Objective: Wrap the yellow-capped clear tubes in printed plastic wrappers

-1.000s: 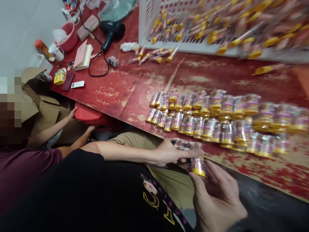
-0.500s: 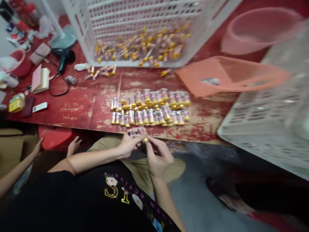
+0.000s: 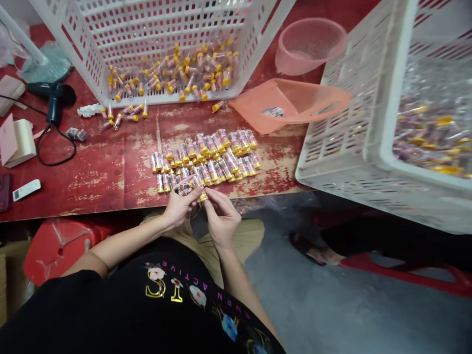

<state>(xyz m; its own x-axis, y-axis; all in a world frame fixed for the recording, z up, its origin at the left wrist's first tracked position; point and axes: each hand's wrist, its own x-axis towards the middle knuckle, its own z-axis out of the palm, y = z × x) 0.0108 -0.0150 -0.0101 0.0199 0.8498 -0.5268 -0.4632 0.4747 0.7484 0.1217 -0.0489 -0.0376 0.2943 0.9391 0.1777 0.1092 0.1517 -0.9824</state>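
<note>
My left hand (image 3: 178, 209) is closed on a small printed piece (image 3: 188, 185) with dark and pink pictures; it looks like a sheet of labels. My right hand (image 3: 224, 220) pinches a small clear tube with a yellow cap (image 3: 203, 195), and the left thumb meets it there. Both hands are at the table's front edge, over my lap. Just beyond them, rows of clear tubes with purple labels and yellow caps (image 3: 212, 171) lie side by side on the red table (image 3: 99, 182).
A white crate (image 3: 158, 98) at the back holds many yellow-capped tubes. Several loose tubes (image 3: 125, 115) lie before it. An orange scoop (image 3: 295, 103), a pink basket (image 3: 311, 46) and another white crate (image 3: 332, 147) are to the right. A hair dryer (image 3: 55, 101) lies left.
The view has swung to the right, showing more of the right crate and its contents. Another person's hands at the left have mostly gone from sight. Both my hands keep their hold.
</note>
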